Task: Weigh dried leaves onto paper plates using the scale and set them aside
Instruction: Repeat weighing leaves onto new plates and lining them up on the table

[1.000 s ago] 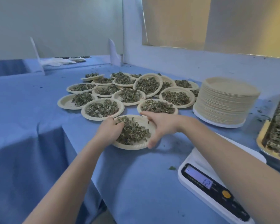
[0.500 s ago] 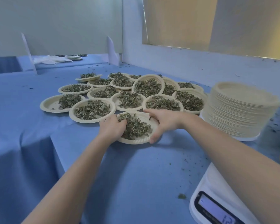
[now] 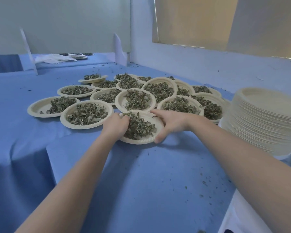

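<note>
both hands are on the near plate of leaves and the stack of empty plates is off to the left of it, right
Not quite. Both the left hand and right hand hold the near plate of leaves, but the stack of empty plates stands to its right, as the head view shows.

bare desk (image 3: 141, 182) open on the near side of both hands; filled plates (image 3: 134, 100) crowd just beyond, plate stack (image 3: 265, 125) blocks right of the right hand (image 3: 171, 122).
</note>
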